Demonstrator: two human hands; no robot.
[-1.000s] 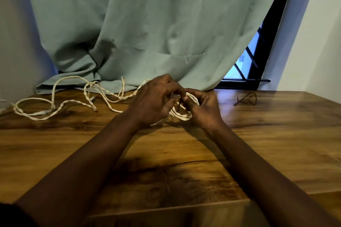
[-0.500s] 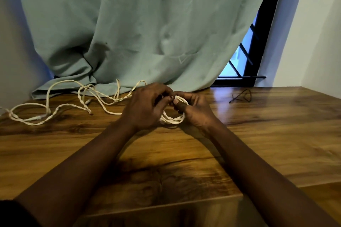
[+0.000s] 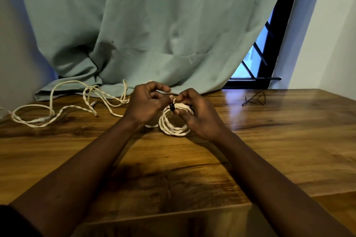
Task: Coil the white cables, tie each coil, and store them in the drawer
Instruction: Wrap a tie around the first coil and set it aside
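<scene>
At the middle of the tabletop, a coiled white cable is held between both hands. The coil is tilted up on edge, with its lower loops at the wood surface; contact with the surface cannot be confirmed. A black tie is wrapped round the bundled strands at the top of the coil.

The upper part of the coil is gripped by the right hand, whose fingers are curled over the strands just beside the tie while the thumb is pressed against them from the near side. The left hand is brought up to the tie from the other side: its fingers are curled, and the thumb and a fingertip are closed on the tie. Both forearms are extended over the near half of the tabletop.

A loose white cable is laid out uncoiled to the left, in open loops that run from the left edge to behind the left hand. Whether it is joined to the coil cannot be told.

A thin black loop is placed on the far right of the tabletop, well apart from the hands.

A pale green curtain is hung behind, with its hem resting on the rear edge of the tabletop. A dark-framed window is exposed to the right of it.
</scene>
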